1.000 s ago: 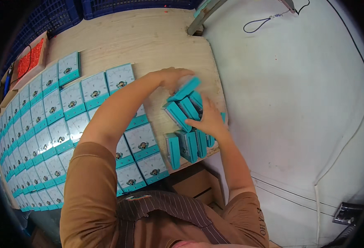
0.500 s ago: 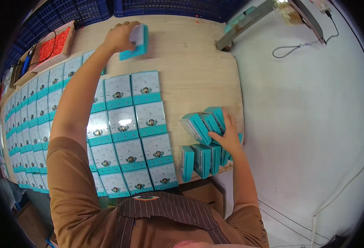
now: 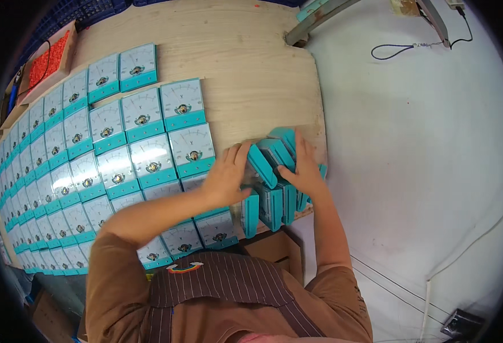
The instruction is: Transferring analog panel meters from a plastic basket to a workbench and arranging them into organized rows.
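Note:
Several teal panel meters [image 3: 267,208] with clear fronts stand on edge in two rows at the right front of the table. My left hand [image 3: 226,176] is at the left end of these rows. Its fingers and thumb are apart, the fingertips against the tilted leftmost meter [image 3: 261,166] of the far row. From the right, my right hand [image 3: 307,170] is closed round the other end of that row, thumb on the near side, fingers on a farther meter [image 3: 284,137]. Flat rows of similar meters [image 3: 141,108] lie face up to the left, partly hidden by my left arm.
A box of small red parts [image 3: 48,63] stands at the far left, near blue plastic crates [image 3: 100,8]. At the far right, a metal bracket [image 3: 320,20] is at the table [image 3: 245,74] edge. A white wall [image 3: 405,154] borders the right side.
My left hand has let go of a meter, now lying face up at the end of the far flat row, and come back to the standing meters. My right hand stays on them.

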Action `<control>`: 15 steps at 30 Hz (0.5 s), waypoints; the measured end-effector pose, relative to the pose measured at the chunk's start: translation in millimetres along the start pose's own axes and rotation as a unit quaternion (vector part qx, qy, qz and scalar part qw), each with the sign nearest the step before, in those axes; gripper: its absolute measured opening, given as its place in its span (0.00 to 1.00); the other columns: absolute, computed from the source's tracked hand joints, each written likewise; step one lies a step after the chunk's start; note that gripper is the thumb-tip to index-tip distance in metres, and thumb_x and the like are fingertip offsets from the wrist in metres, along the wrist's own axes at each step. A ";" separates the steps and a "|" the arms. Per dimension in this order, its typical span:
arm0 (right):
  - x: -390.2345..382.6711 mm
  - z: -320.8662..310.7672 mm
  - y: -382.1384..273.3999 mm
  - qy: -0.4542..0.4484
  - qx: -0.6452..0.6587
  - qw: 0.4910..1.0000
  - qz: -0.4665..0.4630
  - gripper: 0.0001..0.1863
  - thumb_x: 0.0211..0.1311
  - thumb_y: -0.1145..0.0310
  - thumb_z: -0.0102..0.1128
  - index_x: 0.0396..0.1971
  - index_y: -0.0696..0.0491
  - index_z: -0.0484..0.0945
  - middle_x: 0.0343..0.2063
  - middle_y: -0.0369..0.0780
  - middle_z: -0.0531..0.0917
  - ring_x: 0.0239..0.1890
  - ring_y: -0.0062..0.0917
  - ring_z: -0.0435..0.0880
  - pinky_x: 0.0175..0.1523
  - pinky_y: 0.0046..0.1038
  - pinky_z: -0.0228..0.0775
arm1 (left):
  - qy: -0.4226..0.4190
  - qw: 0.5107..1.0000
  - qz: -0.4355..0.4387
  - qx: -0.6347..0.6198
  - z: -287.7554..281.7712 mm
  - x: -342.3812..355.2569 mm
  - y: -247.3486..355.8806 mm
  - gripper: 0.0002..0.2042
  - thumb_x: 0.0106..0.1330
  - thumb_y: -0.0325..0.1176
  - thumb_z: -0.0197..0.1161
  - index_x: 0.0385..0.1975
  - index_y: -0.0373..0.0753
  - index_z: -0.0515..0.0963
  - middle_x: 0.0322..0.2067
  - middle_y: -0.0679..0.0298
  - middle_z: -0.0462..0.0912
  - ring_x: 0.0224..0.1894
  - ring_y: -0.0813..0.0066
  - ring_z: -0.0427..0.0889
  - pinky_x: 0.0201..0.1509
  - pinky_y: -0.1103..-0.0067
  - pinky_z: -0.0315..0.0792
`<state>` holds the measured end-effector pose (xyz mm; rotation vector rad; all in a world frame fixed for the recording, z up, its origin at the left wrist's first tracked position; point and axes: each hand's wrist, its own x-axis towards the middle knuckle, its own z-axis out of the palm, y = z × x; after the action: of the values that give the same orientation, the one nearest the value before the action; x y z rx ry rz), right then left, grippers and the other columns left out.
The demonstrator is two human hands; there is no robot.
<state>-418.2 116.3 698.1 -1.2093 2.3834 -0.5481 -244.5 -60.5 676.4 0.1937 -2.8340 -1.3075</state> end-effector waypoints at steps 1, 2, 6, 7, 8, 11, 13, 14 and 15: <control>-0.3 1.2 -1.2 0.012 0.004 1.000 0.000 0.54 0.46 0.64 0.66 0.71 0.55 0.42 0.63 0.57 0.60 0.66 0.52 0.57 0.69 0.43 0.49 | 0.044 0.997 -0.020 -0.055 16.1 3.2 2.9 0.50 0.44 0.35 0.75 0.66 0.34 0.49 0.57 0.41 0.62 0.60 0.43 0.63 0.63 0.63 0.63; -0.6 1.6 0.0 0.013 0.004 1.000 0.002 0.54 0.46 0.64 0.66 0.71 0.55 0.42 0.63 0.57 0.60 0.66 0.52 0.57 0.69 0.43 0.49 | 0.088 0.989 -0.041 -0.108 30.0 7.5 5.3 0.53 0.43 0.34 0.76 0.67 0.33 0.46 0.58 0.41 0.60 0.62 0.42 0.60 0.65 0.63 0.60; 1.6 -1.7 5.0 0.011 0.015 1.000 0.009 0.56 0.43 0.64 0.68 0.71 0.55 0.42 0.63 0.58 0.58 0.66 0.52 0.56 0.68 0.43 0.51 | 0.158 0.981 -0.053 -0.098 45.0 27.2 11.7 0.52 0.37 0.34 0.78 0.64 0.31 0.51 0.54 0.41 0.65 0.57 0.43 0.66 0.64 0.63 0.62; 3.5 -4.0 5.0 -0.001 0.037 0.999 0.012 0.57 0.42 0.64 0.69 0.71 0.55 0.41 0.62 0.59 0.58 0.66 0.53 0.56 0.68 0.43 0.51 | 0.161 0.981 -0.055 -0.094 42.4 27.5 8.8 0.52 0.37 0.34 0.78 0.64 0.31 0.51 0.54 0.41 0.65 0.57 0.43 0.66 0.64 0.63 0.62; 3.3 -3.5 1.5 -0.001 0.039 0.999 0.006 0.57 0.42 0.64 0.69 0.71 0.55 0.41 0.62 0.59 0.58 0.66 0.53 0.56 0.68 0.43 0.51 | 0.149 0.983 -0.042 -0.099 37.9 25.9 4.0 0.51 0.36 0.35 0.78 0.62 0.31 0.53 0.53 0.41 0.67 0.55 0.44 0.68 0.63 0.63 0.63; 0.6 0.5 -1.7 0.027 -0.049 0.998 0.023 0.60 0.41 0.64 0.71 0.71 0.54 0.40 0.60 0.58 0.60 0.63 0.51 0.60 0.66 0.42 0.56 | 0.166 0.979 -0.038 -0.109 0.8 33.1 -7.9 0.47 0.37 0.37 0.77 0.59 0.32 0.56 0.49 0.42 0.71 0.52 0.44 0.72 0.60 0.63 0.66; -4.3 7.4 -0.8 0.052 -0.112 0.989 0.082 0.62 0.39 0.63 0.73 0.71 0.54 0.39 0.57 0.57 0.63 0.60 0.51 0.64 0.63 0.43 0.61 | 0.226 0.970 -0.036 -0.085 -52.2 49.2 -13.5 0.44 0.38 0.38 0.75 0.57 0.33 0.59 0.46 0.43 0.75 0.49 0.45 0.75 0.55 0.62 0.70; -0.4 8.5 -1.0 0.053 -0.111 0.989 0.077 0.62 0.39 0.63 0.73 0.71 0.54 0.39 0.57 0.57 0.63 0.60 0.51 0.64 0.63 0.43 0.61 | 0.270 0.961 -0.030 -0.048 -88.4 64.5 -23.6 0.42 0.38 0.40 0.74 0.56 0.33 0.62 0.45 0.45 0.76 0.47 0.45 0.76 0.52 0.62 0.72; 4.4 9.7 -1.6 0.071 -0.109 0.989 0.071 0.59 0.41 0.62 0.74 0.70 0.56 0.42 0.55 0.56 0.65 0.58 0.47 0.67 0.60 0.42 0.64 | 0.297 0.955 -0.002 0.017 -121.5 81.1 -41.0 0.40 0.38 0.40 0.73 0.55 0.35 0.64 0.44 0.45 0.77 0.46 0.45 0.77 0.51 0.62 0.72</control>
<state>-414.6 110.3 690.0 -1.1078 2.6828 -0.3439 -312.7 -188.4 721.1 0.4981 -2.3392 -0.9834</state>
